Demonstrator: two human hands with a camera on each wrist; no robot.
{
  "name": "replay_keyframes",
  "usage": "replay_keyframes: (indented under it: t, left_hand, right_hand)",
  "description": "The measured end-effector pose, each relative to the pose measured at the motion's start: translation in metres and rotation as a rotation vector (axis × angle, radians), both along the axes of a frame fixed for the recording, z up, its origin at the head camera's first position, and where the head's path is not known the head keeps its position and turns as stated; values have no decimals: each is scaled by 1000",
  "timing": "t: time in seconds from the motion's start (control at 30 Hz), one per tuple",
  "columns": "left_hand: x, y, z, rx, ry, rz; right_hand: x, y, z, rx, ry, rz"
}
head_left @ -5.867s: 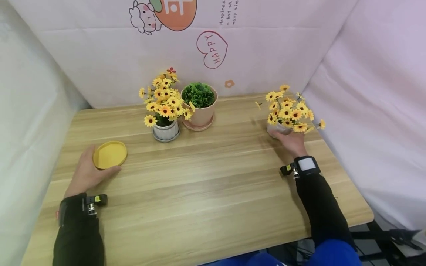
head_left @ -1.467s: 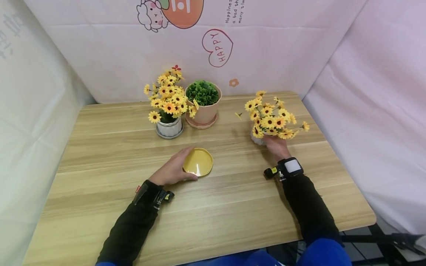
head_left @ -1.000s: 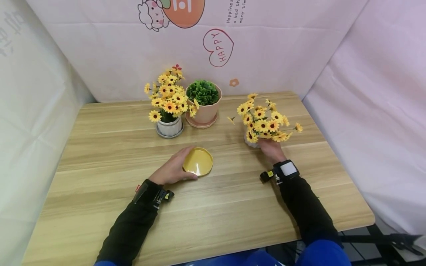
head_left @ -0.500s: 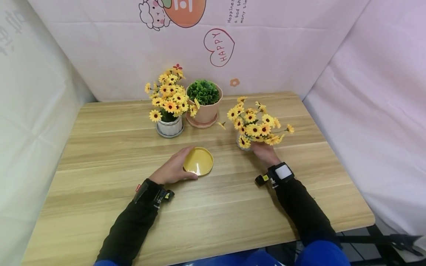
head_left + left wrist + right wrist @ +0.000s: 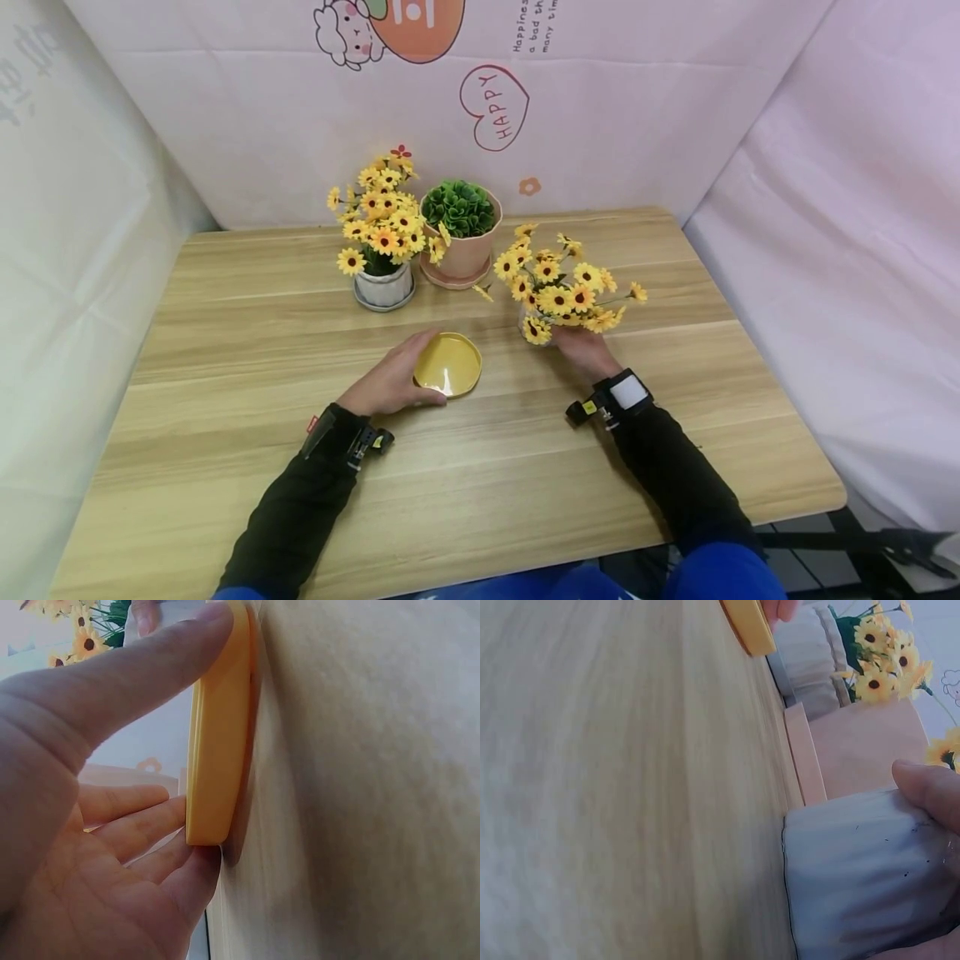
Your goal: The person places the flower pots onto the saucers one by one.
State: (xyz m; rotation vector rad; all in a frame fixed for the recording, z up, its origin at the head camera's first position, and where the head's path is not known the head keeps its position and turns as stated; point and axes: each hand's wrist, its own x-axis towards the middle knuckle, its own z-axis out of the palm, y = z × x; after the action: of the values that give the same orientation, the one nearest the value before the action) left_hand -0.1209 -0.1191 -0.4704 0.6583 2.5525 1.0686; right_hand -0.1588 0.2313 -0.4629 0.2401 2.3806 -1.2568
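Observation:
My left hand (image 5: pixel 393 379) holds a shallow yellow saucer (image 5: pixel 448 365) by its left rim, thumb on the near side and fingers on the far side. In the left wrist view the saucer (image 5: pixel 217 750) shows edge-on, low over the wooden surface. To its right, my right hand (image 5: pixel 587 350) grips a whitish flowerpot (image 5: pixel 862 877) of yellow daisies (image 5: pixel 555 298). Those blooms hide most of the pot in the head view. Its base is at or just above the tabletop; I cannot tell which.
Behind the saucer stands another daisy pot (image 5: pixel 382 287) on a grey saucer. Beside it is a pink pot (image 5: pixel 461 258) with a green plant, on a pink saucer. A printed white cloth (image 5: pixel 600 108) hangs behind the wooden table (image 5: pixel 247 375).
My left hand has carried the yellow saucer from the table's left side to the middle, where it stays. My right hand has brought the daisy pot leftward, closer to the saucer.

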Motion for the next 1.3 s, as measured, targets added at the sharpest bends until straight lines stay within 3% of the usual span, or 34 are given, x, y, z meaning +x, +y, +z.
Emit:
replay_keyframes:
  t: [0.47,0.7,0.87,1.1,1.2,1.3]
  left_hand:
    - [1,0,1,-3,-6,-1]
    - [1,0,1,0,1,-5]
    - [1,-1,1,7,-1,-6]
    - [1,-1,0,0,-1,-3]
    - [1,0,1,-1,-3,-3]
    - [1,0,2,-1,-6,-2]
  right_hand:
    - [5,-10,-2,-27,11,0]
    - [4,-17,-7,-126,137,83]
    - [7,-20,-5,9,75,94]
    - [7,-23,-6,26,84,127]
    - [9,-23,-6,84,65,137]
    - [10,-24,-5,72,31,132]
